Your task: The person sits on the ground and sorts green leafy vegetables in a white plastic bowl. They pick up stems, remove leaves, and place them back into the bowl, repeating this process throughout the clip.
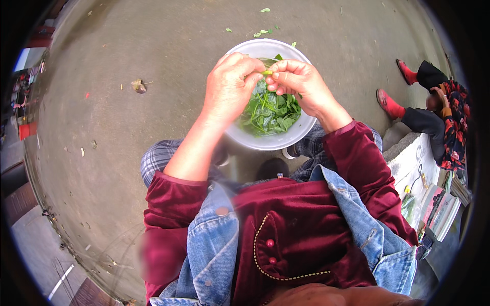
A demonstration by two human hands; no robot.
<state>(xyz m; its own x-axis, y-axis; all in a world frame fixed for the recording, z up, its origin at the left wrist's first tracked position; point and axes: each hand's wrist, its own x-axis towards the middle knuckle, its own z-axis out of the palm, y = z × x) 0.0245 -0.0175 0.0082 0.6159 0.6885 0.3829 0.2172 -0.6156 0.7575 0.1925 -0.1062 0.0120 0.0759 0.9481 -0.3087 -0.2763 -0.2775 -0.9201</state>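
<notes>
Both my hands meet over a pale round basin (287,142). Leafy greens (273,109) with thin stems lie in it, looking wet. A short green stem (267,73) spans the gap between my fingertips. My left hand (232,81) pinches one end with thumb and forefinger. Gripping the other end is my right hand (301,84), its thumb and forefinger pressed together and the other fingers curled below. The hands hide the basin's left and right upper rim and some of the leaves.
Torn leaf bits (261,33) and a dry brown leaf (138,85) lie on the concrete floor (127,41). A person in red shoes (391,104) sits at the right beside a pale block (408,158). My knees flank the basin's near side.
</notes>
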